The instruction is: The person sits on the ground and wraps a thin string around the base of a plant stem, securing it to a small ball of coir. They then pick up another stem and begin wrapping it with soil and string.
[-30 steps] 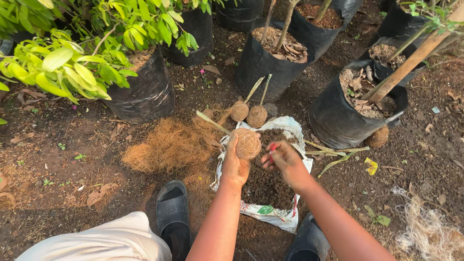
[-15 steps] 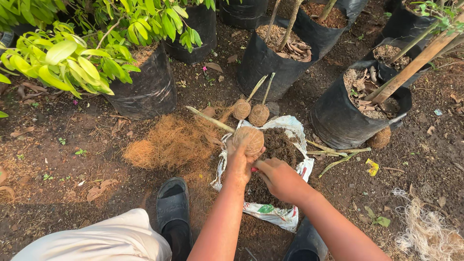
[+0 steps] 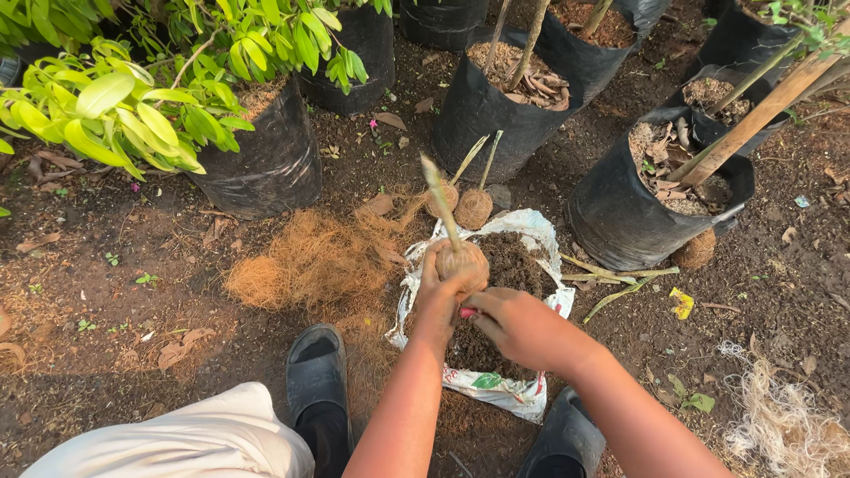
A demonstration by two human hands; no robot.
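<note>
My left hand [image 3: 436, 301] grips a brown fibre-wrapped root ball [image 3: 464, 263] with a thin cut stem [image 3: 440, 202] sticking up from it. My right hand [image 3: 521, 327] rests just below and right of the ball, fingertips touching its underside. Both hands hover over an open white sack [image 3: 496, 389] filled with dark soil [image 3: 506, 265]. Two more wrapped root balls with stems [image 3: 472, 209] stand behind the sack. A heap of loose brown coconut fibre [image 3: 305, 261] lies to the left of the sack.
Black plastic grow bags with plants stand around: one with leafy green foliage [image 3: 266, 164] at left, one behind [image 3: 496, 106], one at right [image 3: 637, 212] with a slanted wooden stake [image 3: 753, 115]. My dark shoes [image 3: 317, 381] flank the sack. Pale fibre [image 3: 779, 416] lies at lower right.
My left hand turned the root ball upright so its stem now points up. My right hand came in from beside the soil to touch the ball's underside.
</note>
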